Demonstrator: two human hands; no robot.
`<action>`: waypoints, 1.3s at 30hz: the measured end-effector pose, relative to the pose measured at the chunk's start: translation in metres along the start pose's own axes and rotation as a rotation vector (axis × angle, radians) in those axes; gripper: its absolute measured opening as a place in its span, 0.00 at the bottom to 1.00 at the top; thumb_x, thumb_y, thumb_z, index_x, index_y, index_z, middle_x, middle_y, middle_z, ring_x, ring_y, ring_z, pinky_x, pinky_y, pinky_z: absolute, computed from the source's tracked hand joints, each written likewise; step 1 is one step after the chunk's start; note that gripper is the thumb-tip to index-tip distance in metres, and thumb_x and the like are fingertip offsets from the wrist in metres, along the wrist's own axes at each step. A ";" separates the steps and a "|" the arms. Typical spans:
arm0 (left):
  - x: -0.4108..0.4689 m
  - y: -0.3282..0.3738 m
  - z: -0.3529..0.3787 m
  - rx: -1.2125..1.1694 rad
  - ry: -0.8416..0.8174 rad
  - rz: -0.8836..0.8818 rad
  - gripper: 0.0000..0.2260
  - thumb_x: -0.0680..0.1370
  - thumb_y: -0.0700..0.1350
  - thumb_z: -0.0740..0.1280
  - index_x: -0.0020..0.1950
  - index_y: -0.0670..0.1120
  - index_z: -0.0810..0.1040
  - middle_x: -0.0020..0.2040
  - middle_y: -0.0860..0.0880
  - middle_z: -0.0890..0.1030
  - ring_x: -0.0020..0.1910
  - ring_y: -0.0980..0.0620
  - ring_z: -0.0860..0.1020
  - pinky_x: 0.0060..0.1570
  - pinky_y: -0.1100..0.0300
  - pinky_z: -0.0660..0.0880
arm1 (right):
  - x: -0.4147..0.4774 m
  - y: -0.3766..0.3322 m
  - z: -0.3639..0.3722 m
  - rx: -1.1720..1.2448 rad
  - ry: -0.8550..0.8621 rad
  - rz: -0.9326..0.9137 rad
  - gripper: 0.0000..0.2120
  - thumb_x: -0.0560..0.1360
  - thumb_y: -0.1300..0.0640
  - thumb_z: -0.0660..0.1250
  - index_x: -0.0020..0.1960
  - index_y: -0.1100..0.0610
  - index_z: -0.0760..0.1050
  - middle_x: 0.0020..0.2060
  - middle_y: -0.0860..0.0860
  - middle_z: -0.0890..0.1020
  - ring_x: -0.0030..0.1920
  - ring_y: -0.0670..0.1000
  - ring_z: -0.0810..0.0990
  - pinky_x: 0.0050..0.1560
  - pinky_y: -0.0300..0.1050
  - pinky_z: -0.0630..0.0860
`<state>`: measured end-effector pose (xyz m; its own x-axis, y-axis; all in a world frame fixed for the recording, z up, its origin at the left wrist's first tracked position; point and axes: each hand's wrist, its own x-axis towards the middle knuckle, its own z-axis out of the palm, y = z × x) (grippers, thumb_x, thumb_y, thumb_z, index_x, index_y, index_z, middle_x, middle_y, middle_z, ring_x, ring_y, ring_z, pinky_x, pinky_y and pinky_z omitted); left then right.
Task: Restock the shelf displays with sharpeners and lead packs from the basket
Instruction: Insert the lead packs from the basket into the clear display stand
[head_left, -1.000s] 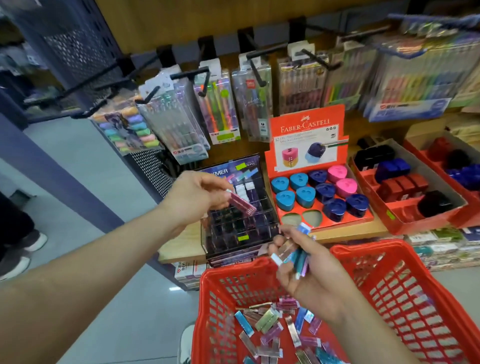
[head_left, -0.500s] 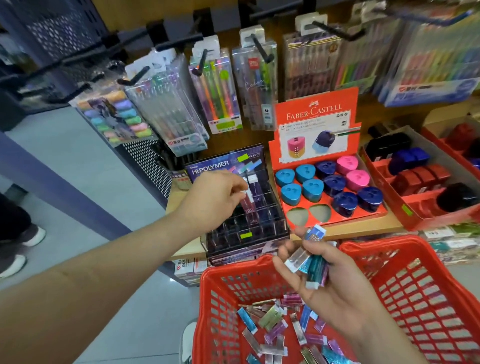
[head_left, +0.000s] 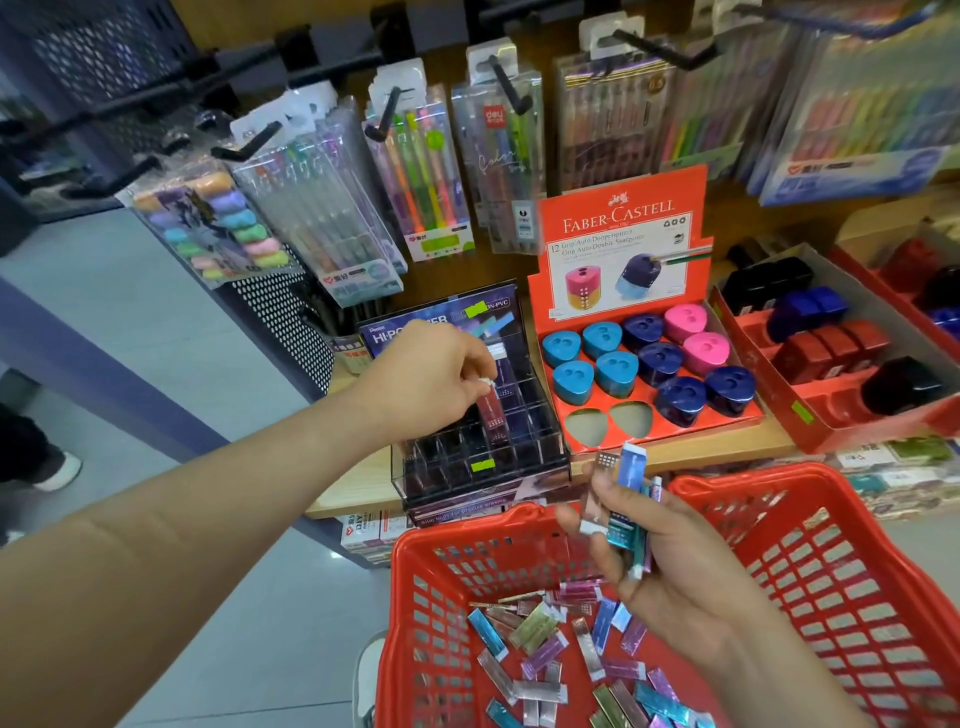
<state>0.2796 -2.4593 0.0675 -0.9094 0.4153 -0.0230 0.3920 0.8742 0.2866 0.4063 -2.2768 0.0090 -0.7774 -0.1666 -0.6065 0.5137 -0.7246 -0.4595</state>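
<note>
My left hand (head_left: 428, 371) pinches a dark red lead pack (head_left: 491, 408) by its white cap, its lower end standing in a slot of the black lead-pack display (head_left: 467, 457) on the shelf. My right hand (head_left: 670, 566) holds a bunch of lead packs (head_left: 626, 499) above the red basket (head_left: 852, 551). Several more loose lead packs (head_left: 550, 660) lie on the basket floor. To the right of the lead display stands the red sharpener display (head_left: 592, 400) with blue, navy and pink sharpeners and two vacant holes at its front.
Pen packs (head_left: 431, 176) hang on black hooks above the shelf. A red tray of black, blue and red sharpeners (head_left: 826, 343) sits at the right. Wooden shelf edge (head_left: 727, 449) runs just behind the basket. A person's shoe (head_left: 57, 470) is on the floor at left.
My left hand has carried the dark red lead pack from the air down into a slot of the black display. My right hand has stayed over the basket with its bunch.
</note>
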 end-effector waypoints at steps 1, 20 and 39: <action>0.001 0.000 -0.001 0.011 -0.011 0.003 0.06 0.76 0.44 0.70 0.52 0.47 0.83 0.45 0.50 0.84 0.44 0.55 0.80 0.51 0.58 0.78 | 0.000 0.000 0.000 0.004 0.011 0.002 0.10 0.68 0.62 0.70 0.49 0.63 0.80 0.35 0.57 0.82 0.37 0.57 0.86 0.22 0.37 0.77; -0.001 -0.001 0.032 0.317 -0.029 0.159 0.11 0.80 0.47 0.63 0.59 0.47 0.78 0.54 0.49 0.79 0.56 0.49 0.75 0.55 0.56 0.71 | 0.002 -0.001 0.000 -0.272 0.032 -0.201 0.12 0.67 0.58 0.72 0.50 0.55 0.81 0.36 0.52 0.81 0.33 0.45 0.76 0.23 0.34 0.63; -0.071 0.006 -0.010 -0.523 -0.007 -0.053 0.06 0.70 0.49 0.74 0.42 0.47 0.84 0.34 0.49 0.83 0.32 0.56 0.79 0.36 0.60 0.79 | 0.006 0.027 0.035 -0.084 -0.055 0.043 0.13 0.69 0.55 0.70 0.50 0.61 0.77 0.36 0.56 0.81 0.23 0.45 0.67 0.17 0.33 0.59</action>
<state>0.3448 -2.4860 0.0799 -0.9244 0.3773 -0.0560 0.2224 0.6525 0.7245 0.4029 -2.3210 0.0155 -0.7718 -0.2341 -0.5912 0.5735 -0.6580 -0.4881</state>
